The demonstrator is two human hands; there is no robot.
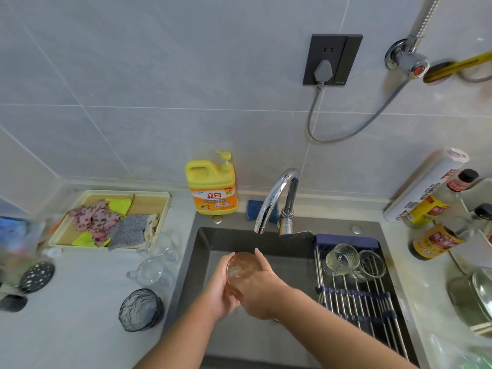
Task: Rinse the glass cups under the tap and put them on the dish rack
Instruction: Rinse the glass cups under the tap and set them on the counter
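Over the dark sink [202, 262], both hands hold one clear glass cup [241, 267] just below and in front of the chrome tap [277, 198]. My left hand [219, 294] cups it from the left and below. My right hand [259, 291] wraps its right side, fingertips on the rim. No stream of water is clearly visible. Two glass cups [342, 258] [371, 263] lie on the metal dish rack [356, 296] across the sink's right half. Two more clear cups [159, 245] [149, 271] stand on the counter left of the sink.
A dark blue textured glass bowl [141, 310] sits on the counter at front left. A tray of cloths [111, 222] lies behind it. A yellow detergent bottle [213, 187] and blue sponge [251, 209] stand behind the sink. Sauce bottles [434, 241] and a pot lid [479, 294] crowd the right counter.
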